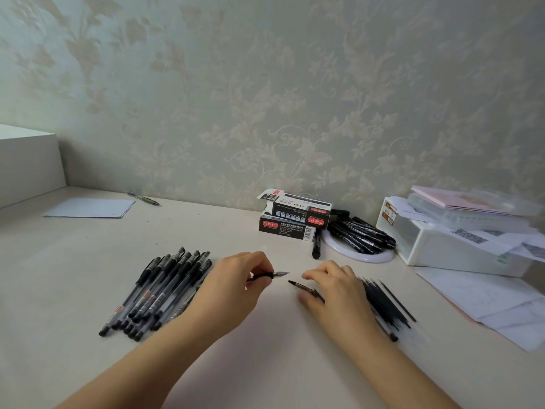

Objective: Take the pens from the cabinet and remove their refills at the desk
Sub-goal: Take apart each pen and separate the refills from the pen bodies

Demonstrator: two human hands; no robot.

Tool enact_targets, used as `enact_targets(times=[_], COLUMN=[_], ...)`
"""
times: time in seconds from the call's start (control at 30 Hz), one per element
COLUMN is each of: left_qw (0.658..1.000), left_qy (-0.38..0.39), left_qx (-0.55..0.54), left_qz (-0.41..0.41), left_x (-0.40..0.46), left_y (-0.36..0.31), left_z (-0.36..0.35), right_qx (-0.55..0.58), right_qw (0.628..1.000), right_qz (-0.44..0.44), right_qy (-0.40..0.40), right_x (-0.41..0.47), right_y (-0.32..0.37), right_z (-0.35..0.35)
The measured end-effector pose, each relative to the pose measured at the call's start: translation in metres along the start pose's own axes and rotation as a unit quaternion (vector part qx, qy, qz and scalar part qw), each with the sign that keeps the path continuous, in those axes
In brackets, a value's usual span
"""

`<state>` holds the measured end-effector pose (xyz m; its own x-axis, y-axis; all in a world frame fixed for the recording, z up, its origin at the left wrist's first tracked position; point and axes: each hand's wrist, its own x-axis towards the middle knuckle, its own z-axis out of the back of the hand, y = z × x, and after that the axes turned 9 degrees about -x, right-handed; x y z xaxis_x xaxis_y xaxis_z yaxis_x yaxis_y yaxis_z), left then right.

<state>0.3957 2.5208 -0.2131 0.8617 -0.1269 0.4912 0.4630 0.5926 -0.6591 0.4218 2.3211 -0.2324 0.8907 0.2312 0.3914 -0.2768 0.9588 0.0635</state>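
My left hand (236,283) grips a black gel pen barrel (272,274) near its clear tip, which points right. Just to the right, my right hand (333,287) holds a thin dark refill (300,286) whose tip points left, a short gap from the pen tip. Several capped black pens (159,293) lie side by side on the desk left of my left hand. A pile of thin black refills (389,302) lies under and right of my right hand. The rest of the held pen is hidden in my left palm.
Two stacked black pen boxes (295,219) stand near the wall. Beside them, black markers (359,234) rest on a white ring. A white box with papers (460,231) sits at the right, loose sheets (486,299) in front. A paper sheet (91,208) and one pen (144,198) lie far left.
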Motion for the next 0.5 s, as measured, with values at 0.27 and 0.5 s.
enact_targets(times=[0.27,0.5], left_qw=[0.999,0.999], left_qy=[0.020,0.036], left_qx=[0.034,0.023], left_qz=[0.019,-0.001], left_x=[-0.001,-0.001], left_y=[0.003,0.003], left_z=[0.003,0.003], right_qx=[0.041,0.094], right_qw=[0.997,0.988], right_qz=[0.051,0.112], right_qy=[-0.041,-0.050], right_x=[0.001,-0.003], right_y=[0.009,0.013], right_z=[0.003,0.008])
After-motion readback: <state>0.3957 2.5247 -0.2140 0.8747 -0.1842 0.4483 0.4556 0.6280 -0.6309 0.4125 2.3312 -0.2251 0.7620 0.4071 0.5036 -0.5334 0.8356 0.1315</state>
